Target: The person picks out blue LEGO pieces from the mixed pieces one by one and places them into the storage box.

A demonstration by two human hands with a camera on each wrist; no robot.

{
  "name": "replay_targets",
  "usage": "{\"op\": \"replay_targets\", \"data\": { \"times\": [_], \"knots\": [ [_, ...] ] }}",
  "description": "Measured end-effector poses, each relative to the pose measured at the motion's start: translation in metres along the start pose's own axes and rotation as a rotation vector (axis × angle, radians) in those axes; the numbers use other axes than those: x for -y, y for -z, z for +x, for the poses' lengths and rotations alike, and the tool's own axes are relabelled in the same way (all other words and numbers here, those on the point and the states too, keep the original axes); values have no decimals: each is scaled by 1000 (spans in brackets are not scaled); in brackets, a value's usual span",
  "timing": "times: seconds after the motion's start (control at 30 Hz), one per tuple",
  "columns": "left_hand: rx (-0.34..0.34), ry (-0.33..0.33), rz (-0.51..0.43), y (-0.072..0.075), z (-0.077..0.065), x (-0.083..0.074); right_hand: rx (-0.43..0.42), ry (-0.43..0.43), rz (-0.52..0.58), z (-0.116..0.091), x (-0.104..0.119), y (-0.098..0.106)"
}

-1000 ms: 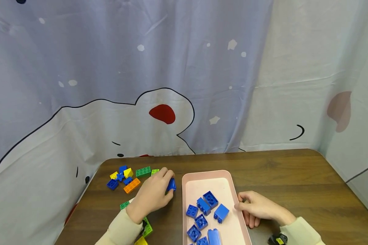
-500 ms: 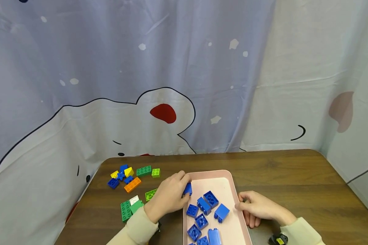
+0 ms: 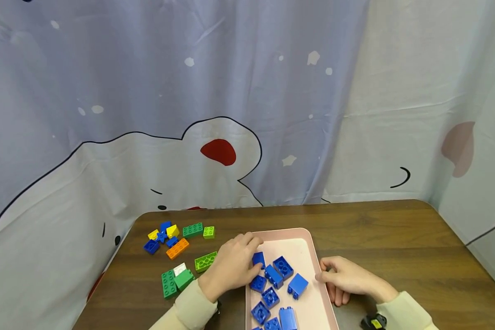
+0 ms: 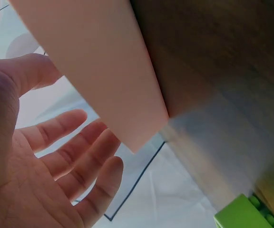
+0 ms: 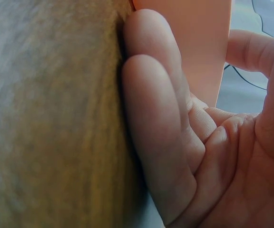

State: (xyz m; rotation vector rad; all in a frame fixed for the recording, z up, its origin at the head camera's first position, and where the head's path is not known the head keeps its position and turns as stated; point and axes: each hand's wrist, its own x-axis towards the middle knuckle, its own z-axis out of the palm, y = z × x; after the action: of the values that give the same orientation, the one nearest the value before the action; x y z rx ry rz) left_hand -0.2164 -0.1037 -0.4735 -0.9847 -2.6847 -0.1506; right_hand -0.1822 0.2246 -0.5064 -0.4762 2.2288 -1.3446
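Note:
My left hand (image 3: 233, 261) reaches over the left rim of the pink tray (image 3: 280, 236), its fingers loosely bent and apart. Just inside that rim a blue brick (image 3: 258, 259) lies beside its fingertips. The left wrist view shows a bare palm (image 4: 37, 190), with the thumb tip and some fingertips hidden behind the tray wall (image 4: 99, 61). My right hand (image 3: 350, 277) holds the tray's right rim, thumb at the edge and the other fingers curled outside against the wall, low on the table. Several blue bricks (image 3: 298, 286) lie scattered in the tray.
At the table's back left sit blue, yellow and green bricks with an orange brick (image 3: 177, 249). Closer in are a lime brick (image 3: 205, 261), a dark green brick (image 3: 169, 284) and a white one (image 3: 179, 269). A printed curtain (image 3: 272, 114) hangs behind the wooden table (image 3: 375, 233).
My left hand has carried a blue brick rightwards from the table over the tray's left rim, and its fingers have loosened around the brick there. My right hand has stayed at the right rim.

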Motion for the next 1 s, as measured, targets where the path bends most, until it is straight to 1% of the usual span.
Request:
{"op": "replay_targets", "data": {
  "times": [0.2,0.4,0.5,0.63,0.83,1.0],
  "knots": [
    [3,30,-24,7,-6,8,-4,0,-5,-1,-2,-1],
    [0,83,-14,11,-15,22,-5,-2,-5,-1,-2,-1],
    [-15,118,-5,13,-22,33,-3,0,-4,0,-3,-1],
    [-34,156,12,17,-33,52,0,6,-2,0,-3,-1],
    [-65,197,38,26,-51,81,-9,20,-16,1,-4,-1],
    [-50,258,64,29,-65,102,-6,18,-12,0,-4,-2]
  ]
}}
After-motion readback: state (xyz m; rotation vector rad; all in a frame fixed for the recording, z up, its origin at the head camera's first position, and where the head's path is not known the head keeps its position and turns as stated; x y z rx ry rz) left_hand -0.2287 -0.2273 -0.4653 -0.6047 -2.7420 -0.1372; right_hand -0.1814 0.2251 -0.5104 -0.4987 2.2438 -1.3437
